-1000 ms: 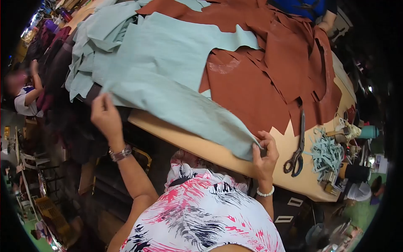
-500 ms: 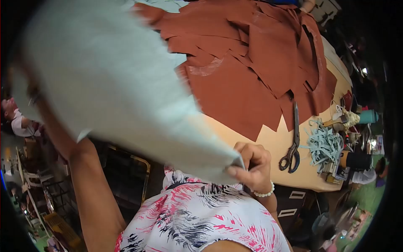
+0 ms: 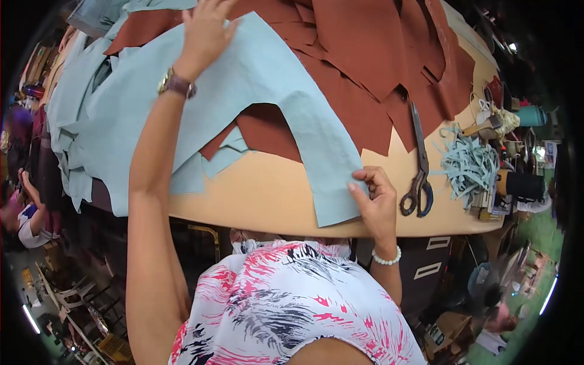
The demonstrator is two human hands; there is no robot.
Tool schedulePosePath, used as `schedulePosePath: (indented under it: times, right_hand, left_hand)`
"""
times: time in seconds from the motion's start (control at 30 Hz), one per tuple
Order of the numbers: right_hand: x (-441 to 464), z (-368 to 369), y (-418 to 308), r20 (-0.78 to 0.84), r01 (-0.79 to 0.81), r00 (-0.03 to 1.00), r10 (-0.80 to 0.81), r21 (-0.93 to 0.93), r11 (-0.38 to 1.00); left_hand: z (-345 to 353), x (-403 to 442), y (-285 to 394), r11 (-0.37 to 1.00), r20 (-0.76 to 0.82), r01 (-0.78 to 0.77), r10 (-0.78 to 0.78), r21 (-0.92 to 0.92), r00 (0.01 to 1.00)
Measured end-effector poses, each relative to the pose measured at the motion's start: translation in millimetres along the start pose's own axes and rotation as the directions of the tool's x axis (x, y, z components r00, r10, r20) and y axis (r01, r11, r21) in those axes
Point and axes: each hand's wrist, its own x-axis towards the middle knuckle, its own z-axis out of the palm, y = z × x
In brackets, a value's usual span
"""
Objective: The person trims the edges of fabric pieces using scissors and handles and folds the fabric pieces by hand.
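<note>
A large light blue leather piece (image 3: pixel 249 67) with an irregular outline lies across the table, a curved strip of it reaching toward me on the right. My left hand (image 3: pixel 207 33) rests flat on its far part, fingers spread. At the near right end of the strip, my right hand (image 3: pixel 377 201) has its thumb and curled fingers closed on the edge. Beneath and behind lie overlapping reddish-brown leather pieces (image 3: pixel 359 55). Dark-handled scissors (image 3: pixel 418 164) lie on the table to the right of my right hand, blades pointing away.
The tan table (image 3: pixel 255 188) has a rounded near edge. Thin light blue scrap strips (image 3: pixel 468 164) are heaped at the right, beside a brush (image 3: pixel 482 126), a teal container (image 3: pixel 532 115) and a black cylinder (image 3: pixel 524 185). At the far left, another person (image 3: pixel 33 213) is partly visible.
The light blue piece was raised and blurred in the air; now it is spread on the table over the brown pieces. My left hand moved from the far left onto it.
</note>
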Motion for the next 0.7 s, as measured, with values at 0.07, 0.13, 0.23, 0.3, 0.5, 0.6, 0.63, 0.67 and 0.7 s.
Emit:
schedulePosePath:
  times: [0.07,0.13,0.23,0.3,0.5,0.6,0.63,0.67,0.7]
  right_hand:
    - [0.0,-10.8,1.3,0.019,-0.061,0.998,0.061,0.009,0.998]
    - [-1.2,-21.7,-14.2,-0.022,-0.118,0.993,0.117,-0.047,0.992]
    - [-5.8,-64.8,-4.4,-0.142,0.028,0.984,-0.112,-0.492,0.870]
    - [-14.2,-86.8,-1.4,-0.157,-0.011,0.979,-0.131,-0.679,0.734]
    - [-35.4,-102.3,12.8,-0.196,-0.166,0.980,0.024,-0.753,0.637]
    - [-20.3,-121.4,-2.5,-0.166,-0.431,0.880,0.445,-0.670,0.604]
    - [-22.1,-141.0,11.2,-0.057,-0.462,0.859,0.510,-0.515,0.722]
    - [-25.9,-144.9,10.7,-0.006,-0.454,0.865,0.502,-0.434,0.778]
    - [-31.4,-148.8,7.4,0.047,-0.442,0.872,0.487,-0.351,0.825]
  left_hand:
    - [-25.4,-19.5,55.0,0.985,0.036,-0.085,0.092,-0.147,0.995]
    - [-55.4,-50.7,117.9,0.946,0.168,-0.098,0.155,-0.308,0.973]
    - [-81.2,-101.3,190.9,0.812,0.275,-0.073,0.279,-0.579,0.920]
    - [-85.6,-123.7,224.9,0.734,0.318,-0.055,0.359,-0.676,0.878]
    - [-70.9,-151.6,275.4,0.780,0.290,-0.103,0.347,-0.617,0.892]
    - [-66.5,-145.3,281.8,0.829,0.344,-0.117,0.350,-0.546,0.871]
    - [-68.4,-143.7,284.3,0.845,0.367,-0.144,0.369,-0.515,0.854]
    - [-69.7,-141.4,286.4,0.859,0.387,-0.171,0.385,-0.483,0.838]
    - [-70.3,-138.9,288.3,0.873,0.408,-0.196,0.394,-0.447,0.823]
